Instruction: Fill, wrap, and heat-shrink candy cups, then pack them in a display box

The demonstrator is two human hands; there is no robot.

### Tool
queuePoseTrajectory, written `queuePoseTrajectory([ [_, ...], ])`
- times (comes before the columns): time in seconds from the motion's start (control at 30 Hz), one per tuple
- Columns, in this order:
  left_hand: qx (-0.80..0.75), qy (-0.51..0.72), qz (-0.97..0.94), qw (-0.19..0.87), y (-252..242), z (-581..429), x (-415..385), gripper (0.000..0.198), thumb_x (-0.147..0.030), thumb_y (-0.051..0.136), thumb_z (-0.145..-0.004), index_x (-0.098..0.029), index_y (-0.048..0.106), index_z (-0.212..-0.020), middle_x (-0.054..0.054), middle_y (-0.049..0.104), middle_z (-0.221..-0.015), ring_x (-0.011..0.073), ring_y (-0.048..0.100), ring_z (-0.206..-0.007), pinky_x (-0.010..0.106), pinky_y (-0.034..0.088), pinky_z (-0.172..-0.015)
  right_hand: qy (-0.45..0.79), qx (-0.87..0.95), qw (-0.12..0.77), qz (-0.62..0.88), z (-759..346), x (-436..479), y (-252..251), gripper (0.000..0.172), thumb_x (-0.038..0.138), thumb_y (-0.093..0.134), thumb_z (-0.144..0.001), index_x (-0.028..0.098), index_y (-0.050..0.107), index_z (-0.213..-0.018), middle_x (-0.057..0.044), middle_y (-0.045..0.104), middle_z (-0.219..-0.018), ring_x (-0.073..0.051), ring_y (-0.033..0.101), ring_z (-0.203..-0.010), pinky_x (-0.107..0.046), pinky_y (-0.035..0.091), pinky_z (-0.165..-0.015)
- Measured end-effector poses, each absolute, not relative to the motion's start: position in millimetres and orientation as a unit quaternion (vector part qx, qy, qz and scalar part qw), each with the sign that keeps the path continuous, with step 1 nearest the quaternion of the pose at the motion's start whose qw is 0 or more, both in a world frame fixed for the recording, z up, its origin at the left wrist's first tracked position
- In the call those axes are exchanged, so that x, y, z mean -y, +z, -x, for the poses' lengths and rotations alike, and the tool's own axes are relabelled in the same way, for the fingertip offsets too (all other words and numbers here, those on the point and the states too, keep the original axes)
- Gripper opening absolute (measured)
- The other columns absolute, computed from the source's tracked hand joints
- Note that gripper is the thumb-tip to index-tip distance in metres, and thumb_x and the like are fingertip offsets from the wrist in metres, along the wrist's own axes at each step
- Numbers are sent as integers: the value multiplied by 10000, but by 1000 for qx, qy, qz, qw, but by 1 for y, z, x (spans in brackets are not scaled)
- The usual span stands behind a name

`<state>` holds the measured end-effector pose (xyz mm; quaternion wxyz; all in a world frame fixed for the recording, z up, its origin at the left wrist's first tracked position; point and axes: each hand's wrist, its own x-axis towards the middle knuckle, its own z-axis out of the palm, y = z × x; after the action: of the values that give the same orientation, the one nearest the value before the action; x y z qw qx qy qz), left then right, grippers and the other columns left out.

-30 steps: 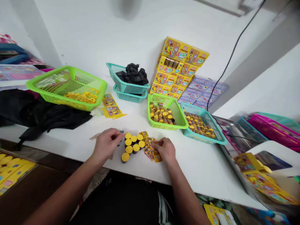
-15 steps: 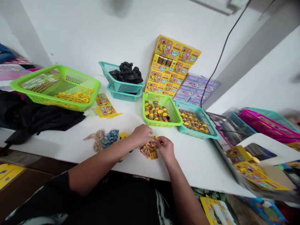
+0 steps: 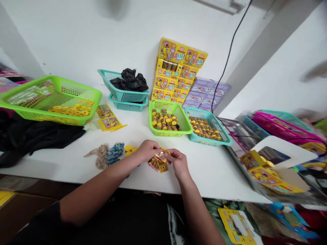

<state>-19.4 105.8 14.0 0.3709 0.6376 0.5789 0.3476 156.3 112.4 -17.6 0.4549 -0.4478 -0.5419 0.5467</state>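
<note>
1. Printed paper strips [image 3: 160,156] now lifted off the table, pinched between both hands, their lower ends hanging just below
2. Left hand [image 3: 149,150] and right hand [image 3: 178,163] closed narrow, fingers gripping the strips, hands almost touching
3. Yellow-capped tubes [image 3: 128,148] and a blue rag [image 3: 114,153] just beside the left hand
4. Green basket [image 3: 155,117] and teal basket [image 3: 201,131] of tubes farther off, near stacked yellow boxes [image 3: 177,73]

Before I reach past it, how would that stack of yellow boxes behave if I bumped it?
The stack of yellow boxes probably tips easily: it stands four boxes high against the wall. The boxes look like thin printed cardboard, so probably light. The green basket in front might catch it.
</note>
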Motion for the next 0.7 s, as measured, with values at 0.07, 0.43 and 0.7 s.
queuePoseTrajectory([
  [0.07, -586, 363, -606, 398, 17, 19, -103, 253, -389, 634, -696, -151, 651, -609, -28, 558, -527, 119, 477, -529, 230, 333, -520, 551, 533, 459, 449, -155, -111, -16, 247, 395, 776, -612, 187, 691, -714, 9, 610, -575, -113, 468, -491, -252, 354, -479],
  [0.43, -630, 416, -515, 405, 43, 31, -92, 275, -370, 606, -750, -168, 593, -564, -52, 467, -407, 95, 400, -400, 224, 283, -441, 431, 591, 409, 546, -154, -120, -27, 188, 385, 699, -630, 204, 652, -649, 4, 598, -586, -146, 501, -548, -270, 392, -530],
  [0.7, -619, 513, -422, 419, 56, 83, -53, 309, -440, 746, -634, -151, 648, -677, -24, 590, -501, 46, 345, -359, 197, 214, -372, 157, 716, 343, 588, -152, -117, -22, 282, 380, 648, -763, 174, 703, -947, -74, 602, -878, -208, 546, -742, -341, 423, -689],
])
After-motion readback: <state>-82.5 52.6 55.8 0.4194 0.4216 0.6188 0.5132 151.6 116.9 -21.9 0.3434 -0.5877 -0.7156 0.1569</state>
